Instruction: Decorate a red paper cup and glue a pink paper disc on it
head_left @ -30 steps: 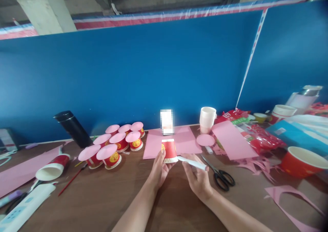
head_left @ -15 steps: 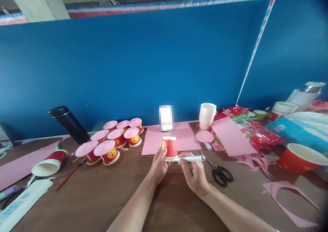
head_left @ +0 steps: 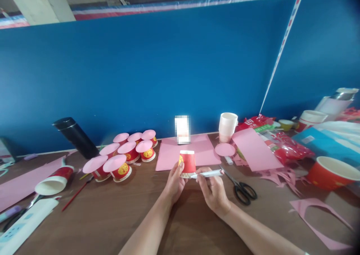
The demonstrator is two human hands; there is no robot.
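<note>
My left hand (head_left: 174, 183) grips an upside-down red paper cup (head_left: 187, 162) that stands on the brown table (head_left: 112, 217) at the front edge of a pink paper sheet (head_left: 168, 155). My right hand (head_left: 213, 189) pinches a white pen-like stick (head_left: 206, 174), held level, with its left tip touching the cup's lower rim. Both hands are closed on what they hold.
Several upturned red cups capped with pink discs (head_left: 123, 155) cluster at the left. Black scissors (head_left: 242, 189) lie right of my right hand. A white cup stack (head_left: 227, 126), a pink disc (head_left: 224, 149), pink sheets, red bags and a red bowl (head_left: 330, 172) fill the right. A black flask (head_left: 74, 137) leans at the back left.
The stick has swung from slanting down-right to level against the cup's rim. My right hand has drawn closer to the cup. The view has shifted slightly.
</note>
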